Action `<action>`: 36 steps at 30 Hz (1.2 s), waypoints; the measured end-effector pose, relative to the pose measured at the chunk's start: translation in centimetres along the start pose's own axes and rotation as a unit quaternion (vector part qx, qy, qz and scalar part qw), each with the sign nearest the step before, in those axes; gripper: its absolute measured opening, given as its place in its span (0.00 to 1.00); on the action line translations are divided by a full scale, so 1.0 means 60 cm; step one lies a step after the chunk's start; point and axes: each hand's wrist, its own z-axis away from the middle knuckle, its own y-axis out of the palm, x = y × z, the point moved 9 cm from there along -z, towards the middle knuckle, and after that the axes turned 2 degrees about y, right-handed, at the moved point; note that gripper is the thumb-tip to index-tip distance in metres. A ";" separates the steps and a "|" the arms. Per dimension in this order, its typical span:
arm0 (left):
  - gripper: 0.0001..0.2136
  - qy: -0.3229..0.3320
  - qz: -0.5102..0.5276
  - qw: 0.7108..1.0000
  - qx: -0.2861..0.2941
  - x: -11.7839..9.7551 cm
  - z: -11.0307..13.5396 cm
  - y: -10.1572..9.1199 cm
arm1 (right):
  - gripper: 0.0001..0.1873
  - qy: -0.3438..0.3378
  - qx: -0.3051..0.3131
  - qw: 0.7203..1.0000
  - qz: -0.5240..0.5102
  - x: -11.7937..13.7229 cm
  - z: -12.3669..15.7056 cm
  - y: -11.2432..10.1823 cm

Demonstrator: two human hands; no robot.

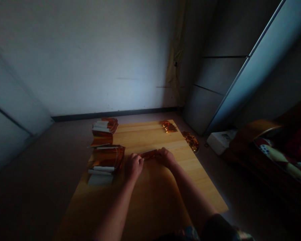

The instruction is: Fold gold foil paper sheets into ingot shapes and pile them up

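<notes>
A narrow strip of shiny orange-gold foil paper (148,154) lies on the pale wooden board (163,187). My left hand (133,165) is closed on its left end and my right hand (166,156) is closed on its right end, both pressing it down onto the board. To the left of my left hand rests a stack of the same foil sheets (106,161), with white backs showing at its near edge.
A second foil stack (104,130) sits at the board's far left corner. Small folded gold pieces (168,126) lie at the far right corner, and more (191,140) on the floor beside it. A white box (220,140) and dark furniture stand to the right.
</notes>
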 end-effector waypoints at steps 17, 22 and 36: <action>0.10 -0.027 -0.100 0.992 0.067 -0.010 -0.007 -0.004 | 0.17 0.048 0.077 0.994 0.065 -0.002 -0.032 0.019; 0.11 -0.049 -0.108 0.989 0.086 -0.011 -0.012 -0.005 | 0.15 0.050 0.072 0.994 0.064 -0.001 -0.038 0.030; 0.09 -0.017 -0.124 0.992 0.023 -0.020 0.000 -0.010 | 0.12 0.052 0.025 0.995 0.078 0.032 -0.035 0.021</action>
